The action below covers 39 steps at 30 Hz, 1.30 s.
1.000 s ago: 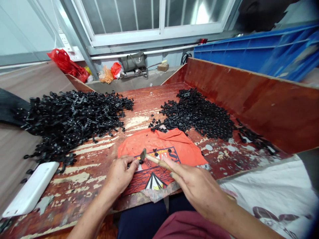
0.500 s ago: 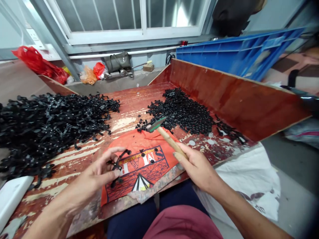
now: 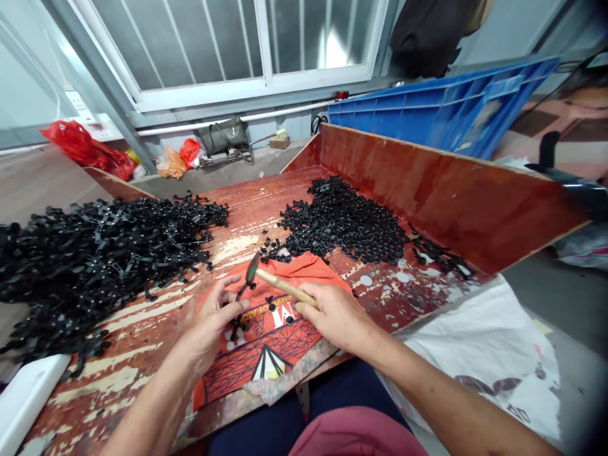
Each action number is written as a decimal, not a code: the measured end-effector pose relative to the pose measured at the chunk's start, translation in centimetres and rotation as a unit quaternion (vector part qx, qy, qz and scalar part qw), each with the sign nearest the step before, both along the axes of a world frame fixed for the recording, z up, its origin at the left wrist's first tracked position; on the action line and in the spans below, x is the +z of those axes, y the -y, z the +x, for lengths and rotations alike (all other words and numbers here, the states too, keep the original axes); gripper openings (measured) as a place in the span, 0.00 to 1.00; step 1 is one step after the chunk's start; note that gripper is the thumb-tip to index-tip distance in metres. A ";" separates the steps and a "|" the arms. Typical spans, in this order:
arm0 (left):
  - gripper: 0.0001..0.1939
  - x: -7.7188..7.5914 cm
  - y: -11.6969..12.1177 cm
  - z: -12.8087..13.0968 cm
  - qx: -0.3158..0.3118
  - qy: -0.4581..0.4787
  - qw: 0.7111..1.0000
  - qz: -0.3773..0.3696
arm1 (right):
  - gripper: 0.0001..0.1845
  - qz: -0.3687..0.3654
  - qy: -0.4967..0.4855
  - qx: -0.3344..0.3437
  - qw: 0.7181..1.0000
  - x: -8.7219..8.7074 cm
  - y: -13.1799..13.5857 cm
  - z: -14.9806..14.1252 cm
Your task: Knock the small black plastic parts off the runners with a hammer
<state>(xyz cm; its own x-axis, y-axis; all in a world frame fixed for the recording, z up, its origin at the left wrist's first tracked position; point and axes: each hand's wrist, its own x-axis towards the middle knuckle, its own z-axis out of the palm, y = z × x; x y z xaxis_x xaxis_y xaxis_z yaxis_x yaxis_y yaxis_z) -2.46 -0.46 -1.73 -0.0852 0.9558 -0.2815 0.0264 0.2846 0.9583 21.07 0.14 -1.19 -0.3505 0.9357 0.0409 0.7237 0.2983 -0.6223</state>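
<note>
My right hand (image 3: 327, 313) is closed round the wooden handle of a small hammer (image 3: 285, 288). The hammer's dark green head is up by the left fingers, at the top end of a black plastic part (image 3: 235, 328). My left hand (image 3: 213, 323) pinches that part, a thin branched piece with round knobs, between thumb and fingers. Whether the hammer head touches it I cannot tell. Under both hands an orange printed cloth (image 3: 285, 345) lies on the worktop, with a few small black knobs loose on it.
A large heap of branched black parts (image 3: 104, 247) spreads at the left; a pile of small black pieces (image 3: 346, 221) lies right of centre. A red board (image 3: 451, 196) walls the right side, a blue crate (image 3: 427, 120) behind it. A white phone-like slab (image 3: 33, 399) lies front left.
The view has swung right. My left hand rose from the cloth with the black part, then moved slightly right. The hammer lifted away to the right, then swung back left to the part.
</note>
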 end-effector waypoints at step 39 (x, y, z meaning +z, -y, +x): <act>0.24 1.3 5.0 2.5 0.064 0.132 0.989 -0.004 | 0.06 -0.088 -0.219 0.059 0.970 -0.5 1.7 -5.1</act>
<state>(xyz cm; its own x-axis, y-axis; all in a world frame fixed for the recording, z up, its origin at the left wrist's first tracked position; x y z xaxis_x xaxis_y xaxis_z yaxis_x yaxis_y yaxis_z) 0.06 -5.46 -0.45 -0.1283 0.9391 -0.3187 -0.2619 0.2778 0.9242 15.93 -1.57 -1.73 -0.4404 0.8962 0.0538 0.3465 0.2250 -0.9107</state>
